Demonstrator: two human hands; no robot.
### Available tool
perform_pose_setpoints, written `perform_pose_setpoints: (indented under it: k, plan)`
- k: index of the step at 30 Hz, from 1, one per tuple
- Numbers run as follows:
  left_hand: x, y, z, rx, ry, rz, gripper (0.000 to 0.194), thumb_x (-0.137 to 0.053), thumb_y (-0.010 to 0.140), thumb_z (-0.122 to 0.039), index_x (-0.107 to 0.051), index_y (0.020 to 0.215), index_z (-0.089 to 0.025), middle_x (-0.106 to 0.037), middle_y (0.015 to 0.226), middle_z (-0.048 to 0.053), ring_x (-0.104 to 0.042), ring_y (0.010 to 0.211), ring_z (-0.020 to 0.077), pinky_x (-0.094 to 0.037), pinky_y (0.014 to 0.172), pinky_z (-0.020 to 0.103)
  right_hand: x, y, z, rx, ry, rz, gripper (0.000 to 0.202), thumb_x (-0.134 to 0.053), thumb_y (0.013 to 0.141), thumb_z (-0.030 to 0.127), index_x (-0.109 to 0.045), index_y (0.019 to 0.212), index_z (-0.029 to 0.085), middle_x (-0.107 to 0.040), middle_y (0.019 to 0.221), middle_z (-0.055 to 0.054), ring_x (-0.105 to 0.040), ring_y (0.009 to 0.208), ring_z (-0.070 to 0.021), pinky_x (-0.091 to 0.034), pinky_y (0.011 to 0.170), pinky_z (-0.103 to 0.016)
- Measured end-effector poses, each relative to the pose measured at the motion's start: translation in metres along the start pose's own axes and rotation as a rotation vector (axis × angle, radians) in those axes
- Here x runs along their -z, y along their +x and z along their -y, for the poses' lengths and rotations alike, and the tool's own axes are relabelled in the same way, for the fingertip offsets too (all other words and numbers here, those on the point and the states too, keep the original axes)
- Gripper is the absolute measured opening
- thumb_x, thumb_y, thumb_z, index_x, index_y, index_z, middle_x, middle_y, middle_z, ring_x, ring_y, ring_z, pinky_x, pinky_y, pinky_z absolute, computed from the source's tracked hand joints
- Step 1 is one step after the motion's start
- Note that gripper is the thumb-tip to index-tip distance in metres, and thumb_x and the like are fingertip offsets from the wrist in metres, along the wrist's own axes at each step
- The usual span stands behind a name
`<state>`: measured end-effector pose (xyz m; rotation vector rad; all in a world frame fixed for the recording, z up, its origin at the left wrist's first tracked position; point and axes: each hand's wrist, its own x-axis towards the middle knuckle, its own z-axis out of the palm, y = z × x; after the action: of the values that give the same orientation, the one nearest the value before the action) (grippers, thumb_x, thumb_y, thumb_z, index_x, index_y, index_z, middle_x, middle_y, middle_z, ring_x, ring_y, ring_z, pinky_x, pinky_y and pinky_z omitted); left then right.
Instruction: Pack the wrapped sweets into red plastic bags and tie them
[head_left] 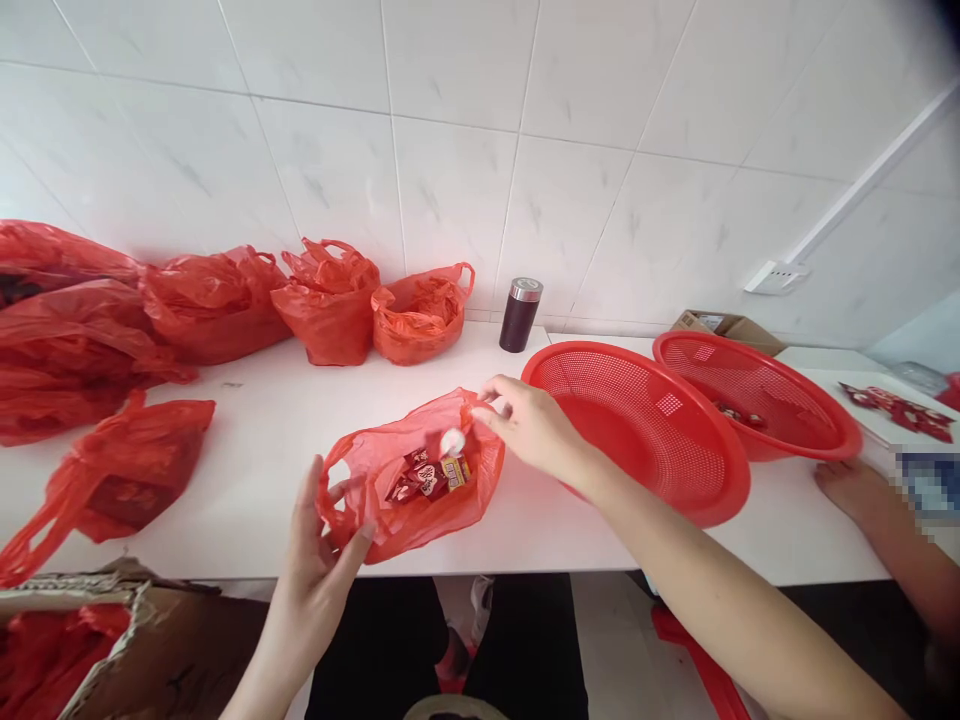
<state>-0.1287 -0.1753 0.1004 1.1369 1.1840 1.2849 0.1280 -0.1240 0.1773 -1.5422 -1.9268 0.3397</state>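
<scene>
A red plastic bag lies opened on the white table in front of me. Inside it are several small dark-red and yellow packets, with a blurred white round piece just above them. My left hand has its fingers and thumb around the bag's left handle end. At the far right of the bag's mouth, my right hand is closed with thumb and fingers at the rim, seemingly gripping the plastic. Right of the bag stands a large red mesh basket, partly behind my right forearm.
Filled red bags line the wall at left, beside a dark tumbler. A second red basket holds a few packets. At right is another person's hand. A cardboard box of red plastic stands below the table's left edge.
</scene>
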Motion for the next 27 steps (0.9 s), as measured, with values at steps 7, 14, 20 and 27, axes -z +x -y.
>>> perform_pose_setpoints:
  k: [7, 14, 20, 27]
  plan:
    - [0.016, 0.004, 0.003, 0.237, -0.300, -0.131, 0.063, -0.083, 0.062, -0.029, -0.060, 0.121, -0.029, -0.067, 0.107, 0.002, -0.064, 0.081, 0.0131, -0.055, 0.060, 0.017, -0.042, 0.002, -0.003, 0.187, -0.762, 0.121, 0.023, -0.064, 0.085, 0.035, -0.070, 0.097, 0.017, -0.052, 0.128, -0.016, -0.049, 0.104, -0.0309, -0.044, 0.082, -0.041]
    - [0.017, 0.007, 0.002, 0.224, -0.316, -0.081, 0.030, -0.080, 0.066, -0.037, -0.069, 0.091, -0.023, -0.065, 0.097, 0.000, -0.059, 0.083, 0.0141, -0.056, 0.061, 0.020, -0.079, 0.015, -0.012, -0.065, -0.923, 0.410, 0.033, -0.065, 0.082, 0.035, -0.071, 0.105, 0.012, -0.036, 0.146, -0.022, -0.039, 0.120, -0.0414, -0.036, 0.091, -0.051]
    - [0.012, 0.034, -0.014, -0.023, -0.244, -0.153, 0.024, -0.072, 0.074, -0.041, -0.069, 0.091, -0.024, -0.062, 0.099, -0.001, -0.057, 0.084, 0.0130, -0.053, 0.063, 0.020, -0.083, 0.009, -0.006, -0.124, -0.754, 0.520, 0.037, -0.073, 0.060, 0.007, -0.072, 0.096, 0.015, -0.060, 0.117, -0.019, -0.051, 0.109, -0.0365, -0.040, 0.089, -0.048]
    - [0.000, 0.076, -0.065, -0.325, -0.163, -0.200, 0.012, -0.069, 0.078, -0.025, -0.074, 0.088, -0.021, -0.068, 0.088, -0.001, -0.057, 0.085, 0.0107, -0.044, 0.080, 0.020, 0.022, 0.035, 0.002, -0.088, -0.321, 0.214, 0.018, -0.046, 0.088, 0.029, -0.063, 0.090, 0.022, -0.061, 0.115, -0.005, -0.059, 0.095, -0.0190, -0.045, 0.075, -0.030]
